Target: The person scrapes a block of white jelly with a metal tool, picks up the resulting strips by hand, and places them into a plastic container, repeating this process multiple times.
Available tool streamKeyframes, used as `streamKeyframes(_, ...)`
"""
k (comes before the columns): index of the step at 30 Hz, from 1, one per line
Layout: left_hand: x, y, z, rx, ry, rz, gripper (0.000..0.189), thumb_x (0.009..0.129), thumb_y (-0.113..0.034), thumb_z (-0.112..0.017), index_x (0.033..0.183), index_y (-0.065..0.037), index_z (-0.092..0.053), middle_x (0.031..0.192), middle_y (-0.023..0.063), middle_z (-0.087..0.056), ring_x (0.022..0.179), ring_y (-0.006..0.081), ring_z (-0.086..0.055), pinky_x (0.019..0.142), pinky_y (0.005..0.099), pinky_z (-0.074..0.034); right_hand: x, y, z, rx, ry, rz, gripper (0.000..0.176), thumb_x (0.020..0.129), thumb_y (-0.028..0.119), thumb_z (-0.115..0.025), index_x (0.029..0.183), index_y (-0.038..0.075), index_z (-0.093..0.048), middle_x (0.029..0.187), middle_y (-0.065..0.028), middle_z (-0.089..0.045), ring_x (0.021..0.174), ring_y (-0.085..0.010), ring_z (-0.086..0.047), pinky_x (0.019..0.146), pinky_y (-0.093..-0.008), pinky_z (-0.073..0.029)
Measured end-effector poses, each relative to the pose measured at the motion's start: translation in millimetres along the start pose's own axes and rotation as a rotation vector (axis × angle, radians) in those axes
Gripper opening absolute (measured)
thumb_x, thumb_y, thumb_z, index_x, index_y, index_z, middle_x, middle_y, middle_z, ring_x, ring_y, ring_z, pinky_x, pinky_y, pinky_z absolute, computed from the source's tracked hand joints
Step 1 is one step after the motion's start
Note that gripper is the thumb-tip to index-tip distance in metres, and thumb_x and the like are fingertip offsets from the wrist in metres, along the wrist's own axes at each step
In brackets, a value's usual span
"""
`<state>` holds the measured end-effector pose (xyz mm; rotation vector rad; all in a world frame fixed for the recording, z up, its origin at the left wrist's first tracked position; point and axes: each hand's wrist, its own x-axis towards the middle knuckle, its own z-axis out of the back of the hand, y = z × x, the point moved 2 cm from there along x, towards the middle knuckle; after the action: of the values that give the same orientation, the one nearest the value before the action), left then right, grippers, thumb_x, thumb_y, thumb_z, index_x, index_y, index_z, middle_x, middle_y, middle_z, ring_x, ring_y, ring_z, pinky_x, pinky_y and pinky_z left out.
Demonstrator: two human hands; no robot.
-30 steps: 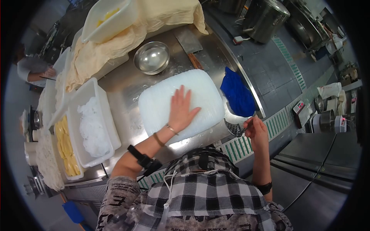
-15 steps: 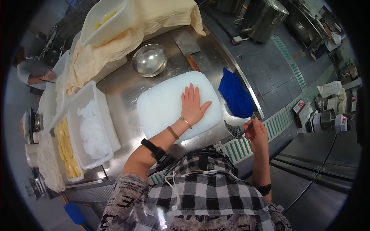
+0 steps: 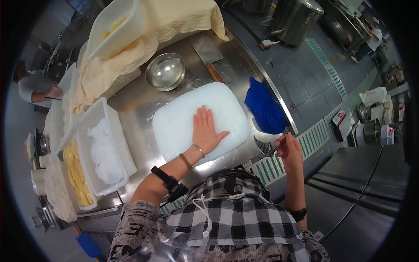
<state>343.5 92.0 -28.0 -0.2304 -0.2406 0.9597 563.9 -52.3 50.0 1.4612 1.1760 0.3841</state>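
Note:
A thick, rounded slab of pale, translucent white jelly (image 3: 174,122) lies on the steel table. My left hand (image 3: 205,131) rests flat on the slab, fingers stretched out towards the far side and thumb pointing right. Off the table's near right edge, my right hand (image 3: 289,149) is closed on the handle of a small dark metal scraper (image 3: 264,147) with a curved, holed head. The scraper head is held to the right of the slab, apart from it. A crumpled blue cloth or plastic sheet (image 3: 265,107) lies beyond that hand.
Behind the slab are a steel bowl (image 3: 165,72) and a cleaver (image 3: 207,50). On the left stand a white tub (image 3: 126,153) of white shreds and a tray of yellow pieces (image 3: 78,174). Cloth-covered containers (image 3: 183,17) line the back. Another person (image 3: 37,87) works at far left.
My left hand has slid across the slab towards me and a little to the left, still lying flat. My right hand and the scraper stay nearly in place.

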Motion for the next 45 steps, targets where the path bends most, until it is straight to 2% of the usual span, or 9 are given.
streamKeyframes(6,15.8,1.9,4.8,-0.287,-0.031,-0.054,0.079,0.077,-0.044,-0.049,0.127,0.008,-0.017,0.134,0.0274,-0.010,0.124,0.0413,-0.011,0.099,0.0506,-0.010,1.1,5.2,1.0,0.002,-0.004,0.019,0.030,0.090,0.029,-0.039,0.077,0.005,-0.052,0.068,-0.0044,-0.055,0.048,-0.0072,-0.040,0.044,-0.0190,-0.033)
streamKeyframes(12,59.1,63.5,-4.1,0.038,-0.095,0.274,0.072,0.080,-0.042,-0.047,0.126,0.007,-0.022,0.134,0.0246,-0.016,0.125,0.0378,-0.014,0.101,0.0471,-0.013,-3.2,6.5,8.1,0.001,-0.032,0.028,0.029,0.090,0.027,-0.038,0.078,0.005,-0.052,0.068,-0.0043,-0.055,0.048,-0.0071,-0.040,0.045,-0.0190,-0.033)
streamKeyframes(21,14.4,-27.7,-8.9,-0.370,0.108,-0.348,0.078,0.075,-0.045,-0.051,0.127,0.005,-0.021,0.134,0.0241,-0.016,0.125,0.0373,-0.014,0.101,0.0452,-0.013,0.3,9.3,3.3,0.001,-0.005,0.025,0.030,0.090,0.028,-0.038,0.078,0.004,-0.052,0.069,-0.0043,-0.054,0.048,-0.0069,-0.040,0.045,-0.0186,-0.033)
streamKeyframes(27,20.9,-9.5,23.3,0.029,0.274,-0.791,0.092,0.063,-0.064,-0.051,0.129,-0.006,-0.025,0.135,0.0176,-0.018,0.126,0.0349,-0.014,0.100,0.0492,-0.011,-2.1,8.9,11.1,0.017,-0.015,0.044,0.028,0.090,0.027,-0.039,0.079,0.004,-0.052,0.068,-0.0048,-0.054,0.047,-0.0074,-0.041,0.044,-0.0187,-0.033)
streamKeyframes(32,66.4,-16.6,9.5,0.002,0.204,-0.941,0.084,0.065,-0.066,-0.047,0.126,-0.009,-0.033,0.134,0.0144,-0.024,0.125,0.0295,-0.019,0.101,0.0472,-0.011,-4.4,9.8,18.7,0.022,-0.031,0.044,0.030,0.090,0.028,-0.038,0.078,0.005,-0.052,0.069,-0.0043,-0.054,0.048,-0.0069,-0.041,0.045,-0.0184,-0.033)
streamKeyframes(36,94.6,-22.7,-8.1,-0.071,0.147,-0.962,0.058,0.073,-0.050,-0.052,0.113,-0.008,-0.047,0.119,0.0117,-0.043,0.116,0.0245,-0.035,0.100,0.0424,-0.019,-6.8,10.0,26.1,0.002,-0.091,0.037,0.030,0.090,0.028,-0.038,0.078,0.005,-0.052,0.068,-0.0042,-0.054,0.048,-0.0069,-0.040,0.044,-0.0182,-0.033)
streamKeyframes(39,112.2,-20.1,-16.3,-0.411,0.332,-0.866,0.034,0.075,-0.033,-0.059,0.098,-0.009,-0.056,0.103,0.0072,-0.054,0.104,0.0216,-0.046,0.096,0.0427,-0.025,-7.5,8.5,32.6,0.012,-0.120,0.035,0.030,0.090,0.028,-0.039,0.079,0.005,-0.052,0.068,-0.0041,-0.054,0.047,-0.0070,-0.040,0.044,-0.0182,-0.033)
streamKeyframes(43,112.4,-19.4,2.7,-0.565,0.459,-0.869,0.035,0.075,-0.034,-0.059,0.098,-0.009,-0.056,0.103,0.0084,-0.053,0.103,0.0235,-0.045,0.095,0.0425,-0.026,-8.1,10.3,36.5,0.007,-0.140,0.038,0.030,0.090,0.029,-0.039,0.079,0.004,-0.052,0.068,-0.0041,-0.054,0.047,-0.0071,-0.040,0.044,-0.0183,-0.033)
streamKeyframes(45,102.9,-20.1,10.8,-0.410,0.246,-1.079,0.034,0.076,-0.034,-0.058,0.098,-0.009,-0.056,0.101,0.0094,-0.053,0.101,0.0255,-0.045,0.095,0.0430,-0.026,-6.8,10.1,37.2,0.022,-0.149,0.032,0.030,0.090,0.029,-0.039,0.078,0.004,-0.052,0.068,-0.0041,-0.054,0.047,-0.0071,-0.040,0.044,-0.0182,-0.032)
